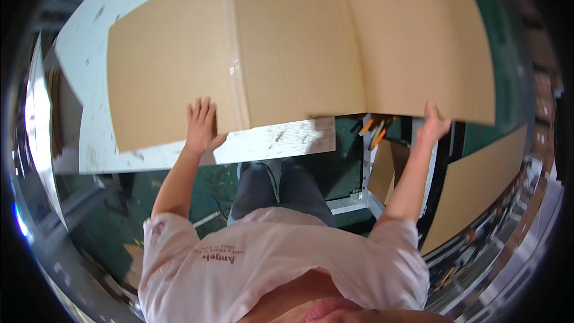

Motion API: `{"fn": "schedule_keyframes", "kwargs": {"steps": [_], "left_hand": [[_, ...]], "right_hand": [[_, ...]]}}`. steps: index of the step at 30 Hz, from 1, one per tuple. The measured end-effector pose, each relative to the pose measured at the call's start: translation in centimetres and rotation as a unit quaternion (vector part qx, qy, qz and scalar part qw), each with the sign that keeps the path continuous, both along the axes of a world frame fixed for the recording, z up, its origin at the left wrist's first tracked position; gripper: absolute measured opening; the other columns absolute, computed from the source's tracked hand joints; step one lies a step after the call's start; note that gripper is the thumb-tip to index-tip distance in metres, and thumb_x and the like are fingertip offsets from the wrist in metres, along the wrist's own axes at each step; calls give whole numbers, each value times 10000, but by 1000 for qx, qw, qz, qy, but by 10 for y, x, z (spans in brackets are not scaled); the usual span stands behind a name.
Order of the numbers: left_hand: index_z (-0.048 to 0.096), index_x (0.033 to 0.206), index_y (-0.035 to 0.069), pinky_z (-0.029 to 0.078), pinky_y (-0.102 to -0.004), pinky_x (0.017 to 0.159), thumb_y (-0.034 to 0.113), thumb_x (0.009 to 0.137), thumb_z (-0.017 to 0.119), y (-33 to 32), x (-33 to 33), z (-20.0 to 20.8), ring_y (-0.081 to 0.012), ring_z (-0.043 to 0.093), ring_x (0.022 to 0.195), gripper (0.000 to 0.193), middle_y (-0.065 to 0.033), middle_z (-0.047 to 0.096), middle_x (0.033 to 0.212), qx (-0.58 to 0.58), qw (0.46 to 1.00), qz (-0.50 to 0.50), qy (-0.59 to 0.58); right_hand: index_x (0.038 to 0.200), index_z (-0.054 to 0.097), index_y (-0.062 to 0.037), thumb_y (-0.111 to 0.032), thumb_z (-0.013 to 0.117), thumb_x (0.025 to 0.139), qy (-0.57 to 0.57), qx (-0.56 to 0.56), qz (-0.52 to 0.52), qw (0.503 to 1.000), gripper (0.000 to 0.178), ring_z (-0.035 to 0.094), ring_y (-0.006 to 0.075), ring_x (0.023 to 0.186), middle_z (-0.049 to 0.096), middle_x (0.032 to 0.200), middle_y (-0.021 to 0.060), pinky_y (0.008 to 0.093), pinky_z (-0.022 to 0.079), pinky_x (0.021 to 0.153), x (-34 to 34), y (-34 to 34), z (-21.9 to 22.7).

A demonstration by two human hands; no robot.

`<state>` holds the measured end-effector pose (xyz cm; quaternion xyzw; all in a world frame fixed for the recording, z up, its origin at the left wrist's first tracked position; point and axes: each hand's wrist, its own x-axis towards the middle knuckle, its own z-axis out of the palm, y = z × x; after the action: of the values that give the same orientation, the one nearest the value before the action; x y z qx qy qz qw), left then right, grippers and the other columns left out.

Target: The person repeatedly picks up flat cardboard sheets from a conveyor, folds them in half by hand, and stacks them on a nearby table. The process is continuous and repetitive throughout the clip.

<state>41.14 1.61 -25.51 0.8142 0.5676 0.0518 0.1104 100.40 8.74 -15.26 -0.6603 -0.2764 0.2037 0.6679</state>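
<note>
A large brown cardboard sheet (pixel 293 54) lies across the white table, creased toward its right side. A strip of clear tape (pixel 234 72) runs over it from the far edge to the near edge. My left hand (pixel 202 125) rests flat on the left part of the sheet near its front edge, fingers stretched out. At the right, my right hand (pixel 433 124) grips the near edge of the cardboard's right panel, thumb on top. Its other fingers are hidden under the panel, which reaches past the table's right end.
The scuffed white table (pixel 263 142) shows along the front. Right of it, orange-handled tools (pixel 376 130) stand in a holder below the sheet. Another cardboard sheet (pixel 478 179) leans at the right, beside metal racking (pixel 508 227). The floor (pixel 125 197) is green.
</note>
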Motion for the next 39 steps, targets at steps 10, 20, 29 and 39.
{"fn": "schedule_keyframes", "kwargs": {"steps": [10,20,29,39], "left_hand": [[362,1393,-17,65,-653,1108,616,741,618,7,17,-9,-423,183,1424,944,-214,294,1507,14,999,45,-24],[406,1391,30,106,-660,1101,651,758,583,-1,17,-28,-390,193,1428,904,-145,305,1519,60,995,70,-50],[591,1176,98,233,-545,1059,689,691,630,26,5,4,-323,407,1295,765,-100,503,1356,29,993,76,-88],[459,1387,181,172,-519,1141,450,901,523,131,-57,-42,-278,297,1394,559,-67,386,1489,171,939,294,46]], "right_hand": [[1331,490,15,173,585,611,-491,-44,407,769,743,520,353,1251,538,1327,234,393,452,1006,-235,-25,36],[1237,568,16,175,594,614,-621,-40,425,657,643,537,413,1203,526,1322,256,427,469,1009,-296,-24,-60],[1318,487,-41,-65,666,778,-647,-106,519,549,570,413,448,1297,423,1393,278,530,363,1069,-299,-21,-92],[877,602,-10,-61,620,642,-363,151,764,512,241,491,345,1180,571,1030,155,476,305,1127,-388,44,-93]]}}
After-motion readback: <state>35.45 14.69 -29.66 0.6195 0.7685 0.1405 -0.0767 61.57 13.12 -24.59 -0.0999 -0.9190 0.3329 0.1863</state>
